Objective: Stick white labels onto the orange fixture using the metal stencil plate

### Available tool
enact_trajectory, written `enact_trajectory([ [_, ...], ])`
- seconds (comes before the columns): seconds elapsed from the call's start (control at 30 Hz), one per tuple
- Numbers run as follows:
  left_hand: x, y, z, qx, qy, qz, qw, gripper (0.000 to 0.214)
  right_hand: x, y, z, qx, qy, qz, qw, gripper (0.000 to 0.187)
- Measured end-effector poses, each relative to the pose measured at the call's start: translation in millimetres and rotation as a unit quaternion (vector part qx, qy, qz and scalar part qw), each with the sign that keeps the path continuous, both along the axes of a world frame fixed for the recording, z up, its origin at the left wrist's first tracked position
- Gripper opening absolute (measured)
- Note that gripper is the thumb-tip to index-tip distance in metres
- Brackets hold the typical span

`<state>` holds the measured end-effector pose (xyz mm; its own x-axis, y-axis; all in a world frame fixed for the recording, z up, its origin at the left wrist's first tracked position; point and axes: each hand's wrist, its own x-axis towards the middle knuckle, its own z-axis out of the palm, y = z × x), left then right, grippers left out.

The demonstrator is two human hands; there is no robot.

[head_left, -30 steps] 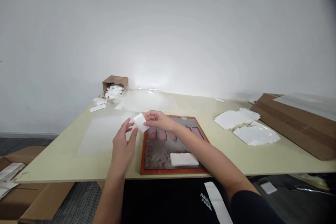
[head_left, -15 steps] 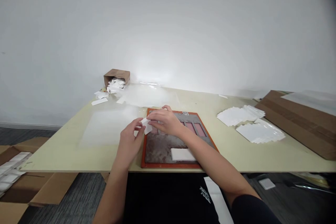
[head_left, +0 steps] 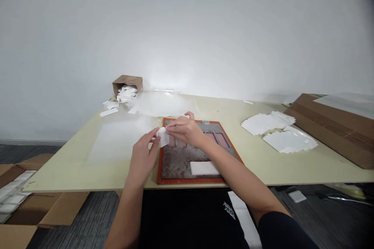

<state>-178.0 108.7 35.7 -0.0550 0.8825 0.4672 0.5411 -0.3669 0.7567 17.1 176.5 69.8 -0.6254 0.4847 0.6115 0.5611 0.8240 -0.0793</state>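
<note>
My left hand [head_left: 143, 154] and my right hand [head_left: 184, 129] both pinch a small white paper piece [head_left: 163, 136] over the left edge of an orange-rimmed metal plate [head_left: 175, 162]. The plate has several pink slots [head_left: 218, 139] near its far side. A white pad [head_left: 203, 168] lies on its near part. My right forearm crosses above the plate.
Two heaps of white sheets [head_left: 279, 131] lie at the right. A flat cardboard piece [head_left: 333, 129] is at the far right. A tipped brown box [head_left: 127, 84] spills white slips at the back left. An open carton [head_left: 17, 196] stands on the floor left.
My right hand brought the white piece down towards the plate's left edge. My left hand, open before, closed onto the piece from the left.
</note>
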Motion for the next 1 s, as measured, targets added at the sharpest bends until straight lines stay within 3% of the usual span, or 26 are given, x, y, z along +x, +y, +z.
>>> enact_trajectory([
  [0.23,-2,3,-3.9,0.012,0.010,0.017,1.000,0.038,0,2,-3.6,0.016,0.015,0.036,0.999,0.020],
  [0.43,0,3,-5.2,0.016,0.015,0.039,0.999,0.037,1,1,-3.2,0.005,-0.006,0.009,1.000,0.021],
  [0.53,1,3,-3.0,0.014,0.005,0.052,0.999,0.038,2,2,-2.0,-0.032,0.007,0.016,0.999,0.021],
  [0.6,1,2,-0.9,0.010,-0.006,0.065,0.998,0.040,2,4,-1.7,-0.097,0.056,0.040,0.993,0.019],
  [0.7,1,1,1.7,0.004,-0.017,0.095,0.995,0.040,3,10,-1.9,-0.256,0.179,0.043,0.949,0.016],
  [0.8,1,0,2.7,0.000,-0.024,0.124,0.992,0.040,6,17,-3.1,-0.423,0.272,-0.022,0.864,0.018],
  [0.9,2,-1,3.0,-0.002,-0.033,0.137,0.990,0.042,9,21,-5.0,-0.505,0.292,-0.069,0.809,0.017],
  [1.0,2,-1,3.4,-0.007,-0.037,0.140,0.989,0.043,11,23,-7.6,-0.537,0.281,-0.096,0.790,0.019],
])
